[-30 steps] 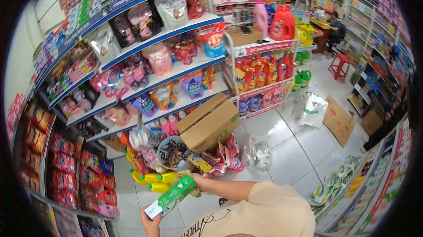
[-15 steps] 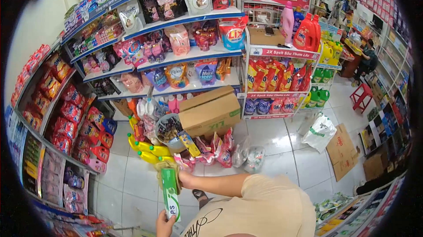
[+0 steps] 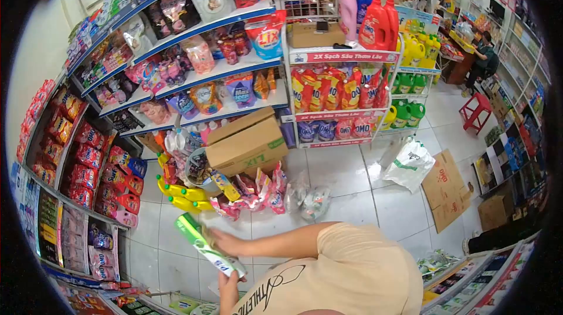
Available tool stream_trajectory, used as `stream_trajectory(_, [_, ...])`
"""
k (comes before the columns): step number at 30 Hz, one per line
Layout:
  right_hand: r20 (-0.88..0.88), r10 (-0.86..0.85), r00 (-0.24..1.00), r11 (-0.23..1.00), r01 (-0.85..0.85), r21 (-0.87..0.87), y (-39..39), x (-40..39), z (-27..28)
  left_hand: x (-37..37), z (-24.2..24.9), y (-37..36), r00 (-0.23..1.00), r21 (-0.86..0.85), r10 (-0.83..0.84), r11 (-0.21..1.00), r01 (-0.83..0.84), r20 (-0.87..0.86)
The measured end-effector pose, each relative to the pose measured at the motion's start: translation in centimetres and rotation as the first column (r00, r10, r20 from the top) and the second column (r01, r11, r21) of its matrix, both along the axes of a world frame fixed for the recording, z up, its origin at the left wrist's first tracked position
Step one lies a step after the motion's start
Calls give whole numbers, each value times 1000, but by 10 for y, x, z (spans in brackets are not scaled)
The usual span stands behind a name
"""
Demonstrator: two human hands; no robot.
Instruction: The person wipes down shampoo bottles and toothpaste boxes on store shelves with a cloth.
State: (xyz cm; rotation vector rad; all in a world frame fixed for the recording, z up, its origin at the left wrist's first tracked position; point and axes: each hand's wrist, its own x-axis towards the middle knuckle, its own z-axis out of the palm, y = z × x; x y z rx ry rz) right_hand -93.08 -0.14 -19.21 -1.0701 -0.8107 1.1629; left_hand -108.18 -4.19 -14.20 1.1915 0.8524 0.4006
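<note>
My left hand (image 3: 230, 287) grips the lower end of a long green and white P/S toothpaste box (image 3: 202, 246), fingers closed round it. The box slants up and to the left, its printed face toward me. My right hand (image 3: 233, 243) is against the box's right side, somewhat blurred. Bunched between that hand and the box is a brownish cloth (image 3: 207, 235), mostly hidden now.
Beyond my hands, yellow bottles (image 3: 186, 198), pink bags (image 3: 270, 189), a grey bin (image 3: 198, 168) and a LIX carton (image 3: 249, 142) stand on the floor. Stocked shelves (image 3: 199, 118) rise behind. A white bag (image 3: 407, 162) and flattened cardboard (image 3: 447, 192) lie right. Someone (image 3: 485, 60) is far back.
The toothpaste box has tipped from nearly upright to a leftward slant. My right hand has moved slightly left and down along it with the cloth. The view has turned right.
</note>
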Motion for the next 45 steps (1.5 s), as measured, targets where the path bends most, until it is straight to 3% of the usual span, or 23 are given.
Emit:
stream_trajectory(1, [31, -95, 995, 990, 91, 103, -4, 29, 1, 19, -4, -10, 998, 20, -66, 998, 66, 9])
stream_trajectory(3, [-131, -127, 983, 963, 153, 220, -11, 78, -7, 54, -12, -38, 982, 46, -190, 981, 189, 21])
stream_trajectory(5, [209, -287, 935, 953, 256, 163, -55, 118, 21, 89, -12, -65, 986, 55, -164, 985, 163, 15])
stream_trajectory(8, [55, -180, 982, 974, 170, 153, -104, 137, 30, 122, -9, -94, 995, 14, -74, 997, 73, 68])
stream_trajectory(11, [25, -78, 997, 995, 77, 57, -139, 116, 11, 133, 2, -117, 995, 28, 86, 996, -87, 46])
stream_trajectory(12, [111, -94, 989, 990, 81, 116, -151, 109, 8, 131, 6, -124, 990, 37, 133, 990, -135, 36])
stream_trajectory(13, [-22, 10, 1000, 985, -6, 173, -166, 112, 28, 129, 10, -130, 983, 48, 181, 982, -182, 27])
stream_trajectory(15, [-40, 158, 987, 978, -150, 145, -174, 113, 27, 120, 11, -143, 984, 32, 165, 985, -167, 60])
stream_trajectory(16, [-24, 144, 989, 970, -136, 201, -180, 114, 35, 112, 10, -151, 984, 39, 163, 985, -166, 71])
stream_trajectory(19, [-316, 262, 912, 959, -208, 194, -195, 117, 63, 100, 14, -180, 989, 25, 145, 989, -146, 20])
stream_trajectory(22, [-356, 314, 880, 942, -240, 235, -215, 123, 75, 86, 12, -217, 998, 72, 65, 995, -64, -10])
stream_trajectory(27, [-451, 463, 763, 884, -364, 292, -267, 109, 97, 74, 18, -286, 957, 54, 287, 956, -290, 50])
stream_trajectory(29, [-364, 425, 829, 895, -326, 304, -292, 95, 86, 83, 25, -323, 891, -58, 431, 902, -428, 144])
stream_trajectory(30, [-324, 401, 857, 900, -304, 311, -306, 87, 78, 72, 10, -333, 905, -25, 373, 926, -376, 207])
stream_trajectory(33, [-2, 301, 954, 909, -286, 302, -352, 65, 54, 70, 10, -385, 914, 91, 388, 921, -379, -121])
stream_trajectory(34, [107, 435, 894, 859, -447, 250, -380, 84, 80, 79, 12, -406, 904, 101, 418, 907, -409, -92])
stream_trajectory(37, [372, 500, 782, 788, -589, 179, -424, 96, 90, 82, 20, -448, 920, 121, 389, 917, -380, -57])
stream_trajectory(41, [444, 497, 746, 792, -598, 119, -464, 116, 102, 77, 33, -463, 942, 166, 334, 928, -332, 17])
stream_trajectory(45, [608, 441, 660, 791, -606, 84, -494, 144, 116, 95, 46, -483, 899, 296, 435, 852, -431, 57])
